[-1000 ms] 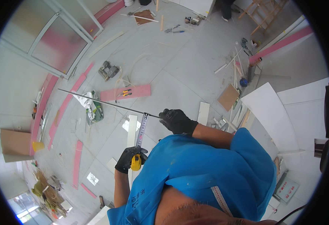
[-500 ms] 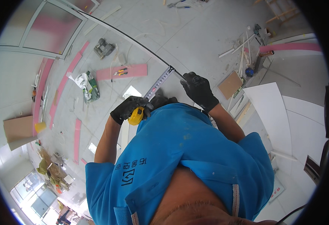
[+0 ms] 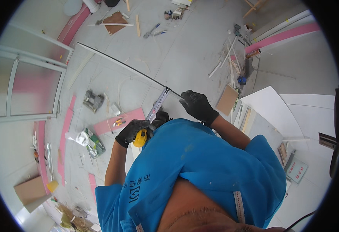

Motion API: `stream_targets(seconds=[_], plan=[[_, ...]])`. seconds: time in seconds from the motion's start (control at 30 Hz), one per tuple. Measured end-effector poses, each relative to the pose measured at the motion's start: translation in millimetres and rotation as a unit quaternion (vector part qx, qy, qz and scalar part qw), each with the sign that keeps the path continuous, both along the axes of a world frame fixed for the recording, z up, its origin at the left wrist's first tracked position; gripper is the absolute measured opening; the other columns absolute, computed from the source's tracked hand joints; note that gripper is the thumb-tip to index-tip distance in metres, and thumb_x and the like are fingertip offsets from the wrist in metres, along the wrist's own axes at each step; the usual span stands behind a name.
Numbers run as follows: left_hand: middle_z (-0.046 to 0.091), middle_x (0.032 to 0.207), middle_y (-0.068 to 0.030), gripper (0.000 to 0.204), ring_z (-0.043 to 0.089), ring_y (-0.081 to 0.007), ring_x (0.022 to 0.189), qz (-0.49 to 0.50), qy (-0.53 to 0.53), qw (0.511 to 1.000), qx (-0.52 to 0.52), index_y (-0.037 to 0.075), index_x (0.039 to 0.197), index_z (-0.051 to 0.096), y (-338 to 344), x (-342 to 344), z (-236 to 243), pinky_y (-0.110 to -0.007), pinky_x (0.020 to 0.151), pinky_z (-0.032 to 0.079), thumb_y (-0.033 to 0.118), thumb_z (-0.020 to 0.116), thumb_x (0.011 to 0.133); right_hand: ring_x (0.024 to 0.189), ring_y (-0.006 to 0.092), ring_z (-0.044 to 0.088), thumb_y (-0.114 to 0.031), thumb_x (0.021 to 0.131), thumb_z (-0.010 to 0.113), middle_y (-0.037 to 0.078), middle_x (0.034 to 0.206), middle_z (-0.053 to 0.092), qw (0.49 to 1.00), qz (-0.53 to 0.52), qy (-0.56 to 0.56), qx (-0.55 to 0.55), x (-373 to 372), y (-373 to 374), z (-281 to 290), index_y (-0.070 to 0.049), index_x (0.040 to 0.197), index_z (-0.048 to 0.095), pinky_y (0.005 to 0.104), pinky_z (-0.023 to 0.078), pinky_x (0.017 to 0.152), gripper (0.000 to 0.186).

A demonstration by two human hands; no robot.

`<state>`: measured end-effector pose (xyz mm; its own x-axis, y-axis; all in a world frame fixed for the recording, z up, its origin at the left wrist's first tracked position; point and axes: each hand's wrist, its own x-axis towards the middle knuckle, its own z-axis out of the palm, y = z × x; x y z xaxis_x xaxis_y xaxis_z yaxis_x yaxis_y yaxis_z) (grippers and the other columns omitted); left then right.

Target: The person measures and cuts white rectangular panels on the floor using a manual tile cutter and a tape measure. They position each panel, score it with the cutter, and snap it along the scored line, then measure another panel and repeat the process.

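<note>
Since the strip (image 3: 123, 66) is end-gripped (right hand (image 3: 199, 106)), the tape measure (image 3: 140, 139) (clasped, left hand (image 3: 130, 132)) may be dislodged by sway.

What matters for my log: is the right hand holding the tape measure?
No, the left hand holds the tape measure; the right hand grips a thin strip.

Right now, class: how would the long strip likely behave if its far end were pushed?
The strip is probably stiff, running nearly straight from the right hand. Its thinness suggests lightness; its length might let it swing.
</note>
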<state>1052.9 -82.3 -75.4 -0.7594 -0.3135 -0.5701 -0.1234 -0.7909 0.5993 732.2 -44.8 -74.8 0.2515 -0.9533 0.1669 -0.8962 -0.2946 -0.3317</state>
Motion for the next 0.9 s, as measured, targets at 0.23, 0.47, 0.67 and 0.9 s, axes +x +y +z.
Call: stream_targets(seconds=[0.23, 0.47, 0.67, 0.9], plan=[[0.069, 0.078, -0.0183, 0.046, 0.067, -0.024, 0.064, -0.028, 0.015, 0.999, -0.04, -0.007, 0.099, 0.065, -90, -6, 3, -0.033, 0.062, 0.054, 0.037, 0.052, 0.096, 0.067, 0.0269, 0.062, -0.022, 0.087, 0.06, 0.011, 0.079, 0.058, 1.0, -0.023, 0.013, 0.014, -13, -58, -6, -0.006, 0.097, 0.058, 0.0395, 0.05, 0.056, 0.019], [0.069, 0.081, -0.0114, 0.036, 0.066, -0.0189, 0.072, 0.02, 0.019, 0.997, -0.073, -0.002, 0.106, 0.064, -152, -53, 10, -0.031, 0.067, 0.053, 0.03, 0.051, 0.099, 0.069, 0.0307, 0.062, -0.02, 0.087, 0.061, 0.014, 0.082, 0.06, 0.999, -0.033, -0.038, -0.002, -57, -121, -8, -0.005, 0.099, 0.057, 0.0421, 0.051, 0.059, 0.02], [0.066, 0.078, -0.0072, 0.034, 0.065, -0.0167, 0.071, 0.159, -0.002, 0.983, -0.096, -0.003, 0.109, 0.063, -172, -95, 4, -0.029, 0.064, 0.052, 0.028, 0.051, 0.099, 0.068, 0.0294, 0.064, -0.017, 0.085, 0.066, 0.014, 0.084, 0.062, 0.999, -0.037, -0.038, -0.008, -116, -178, -25, -0.001, 0.1, 0.06, 0.0388, 0.051, 0.058, 0.023], [0.066, 0.078, -0.006, 0.034, 0.066, -0.0172, 0.072, 0.189, -0.027, 0.981, -0.045, 0.0, 0.107, 0.063, -182, -139, -11, -0.029, 0.065, 0.053, 0.031, 0.053, 0.098, 0.073, 0.0324, 0.064, -0.018, 0.087, 0.067, 0.014, 0.084, 0.063, 0.979, -0.105, -0.153, -0.078, -180, -234, 11, -0.004, 0.095, 0.062, 0.0379, 0.051, 0.063, 0.017]])
